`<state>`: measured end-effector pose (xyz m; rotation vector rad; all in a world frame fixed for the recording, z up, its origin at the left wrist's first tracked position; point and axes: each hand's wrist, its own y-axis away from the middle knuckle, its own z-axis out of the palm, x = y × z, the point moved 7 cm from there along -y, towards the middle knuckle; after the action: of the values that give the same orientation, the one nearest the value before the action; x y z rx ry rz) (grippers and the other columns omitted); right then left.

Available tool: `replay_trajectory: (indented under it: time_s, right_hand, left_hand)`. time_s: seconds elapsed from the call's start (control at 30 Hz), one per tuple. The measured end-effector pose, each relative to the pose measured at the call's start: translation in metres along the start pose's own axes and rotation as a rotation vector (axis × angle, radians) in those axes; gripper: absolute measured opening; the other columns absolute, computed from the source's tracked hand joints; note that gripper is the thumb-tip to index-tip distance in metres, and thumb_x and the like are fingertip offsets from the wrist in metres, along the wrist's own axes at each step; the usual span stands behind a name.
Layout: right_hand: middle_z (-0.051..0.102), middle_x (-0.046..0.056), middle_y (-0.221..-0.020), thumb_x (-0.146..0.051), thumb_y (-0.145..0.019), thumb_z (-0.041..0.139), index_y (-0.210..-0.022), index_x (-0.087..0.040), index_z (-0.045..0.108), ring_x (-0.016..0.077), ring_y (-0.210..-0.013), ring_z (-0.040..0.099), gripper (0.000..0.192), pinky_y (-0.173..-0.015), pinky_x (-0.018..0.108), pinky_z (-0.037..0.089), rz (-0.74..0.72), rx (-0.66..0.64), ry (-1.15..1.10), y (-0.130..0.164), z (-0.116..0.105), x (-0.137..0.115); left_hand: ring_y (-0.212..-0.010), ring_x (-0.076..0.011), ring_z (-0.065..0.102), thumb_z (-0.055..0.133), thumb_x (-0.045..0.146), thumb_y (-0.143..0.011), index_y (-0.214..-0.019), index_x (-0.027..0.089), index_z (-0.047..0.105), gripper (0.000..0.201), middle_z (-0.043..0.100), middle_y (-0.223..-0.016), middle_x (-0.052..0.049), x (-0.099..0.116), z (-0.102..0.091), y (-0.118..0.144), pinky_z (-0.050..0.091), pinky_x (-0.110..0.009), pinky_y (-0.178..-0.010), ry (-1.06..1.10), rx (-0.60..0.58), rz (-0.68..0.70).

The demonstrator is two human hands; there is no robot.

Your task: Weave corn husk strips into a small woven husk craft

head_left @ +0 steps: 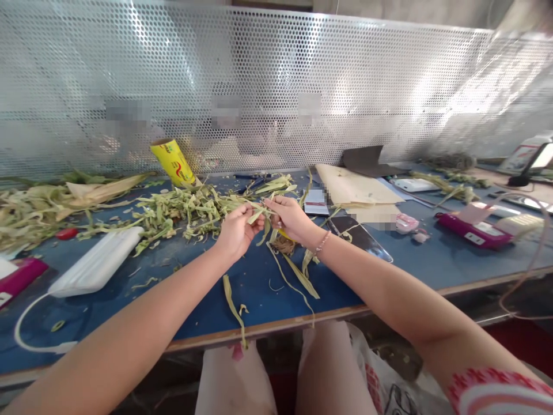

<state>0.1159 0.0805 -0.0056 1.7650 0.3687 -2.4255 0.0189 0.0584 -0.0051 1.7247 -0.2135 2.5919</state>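
In front of me, over the blue table (194,314), both hands meet at a pale green strip of dried husk (256,215). My left hand (235,231) pinches the strip with thumb and fingers. From the other side my right hand (292,219), with a bracelet at its wrist, also grips it; some of its fingertips are hidden. Just left and behind lies a heap of small knotted husk pieces (179,214). Below my right hand is a small brown coil of fibre (284,246). Loose husk strips (303,278) lie nearby, one hanging over the front edge.
A tilted yellow canister (173,163) stands before the perforated metal screen (268,75). Long husks (26,216) and a white power bank (99,262) with a cable lie left. Rightward are a dark phone (365,237), tan envelopes (358,185) and a magenta device (475,231).
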Motion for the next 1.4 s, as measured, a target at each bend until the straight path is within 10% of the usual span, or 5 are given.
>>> replay_trajectory:
  time_s: [0.47, 0.87, 1.4]
  right_hand:
    - [0.045, -0.008, -0.040, -0.029, -0.071, 0.061, -0.064, -0.016, 0.046, 0.0025, -0.036, 0.038, 0.021, -0.041, 0.016, 0.032, 0.022, 0.017, -0.113, -0.001, -0.002, 0.002]
    - [0.049, -0.007, -0.046, -0.032, -0.069, 0.061, -0.064, -0.016, 0.046, 0.0029, -0.040, 0.044, 0.022, -0.044, 0.016, 0.036, -0.037, -0.023, -0.067, -0.004, -0.003, 0.002]
    - [0.059, -0.002, -0.070, -0.016, -0.073, 0.051, -0.081, -0.016, 0.057, 0.0082, -0.061, 0.053, 0.010, -0.065, 0.026, 0.045, -0.301, -0.066, 0.405, 0.003, -0.002, -0.019]
  left_hand:
    - [-0.059, -0.0090, 0.057, 0.067, 0.025, -0.064, -0.080, 0.017, 0.063, 0.019, 0.063, -0.068, 0.001, 0.018, -0.006, 0.004, 0.048, -0.024, -0.062, -0.372, 0.011, 0.309]
    - [-0.074, -0.0158, 0.064, 0.075, 0.027, -0.054, -0.078, 0.016, 0.071, 0.027, 0.071, -0.077, -0.007, 0.007, -0.002, 0.000, 0.051, -0.031, -0.075, -0.165, -0.125, 0.092]
    - [-0.051, -0.0053, 0.051, 0.073, 0.024, -0.055, -0.059, 0.014, 0.058, 0.018, 0.056, -0.055, 0.003, 0.012, -0.010, -0.002, 0.043, -0.019, -0.053, -0.083, -0.008, 0.045]
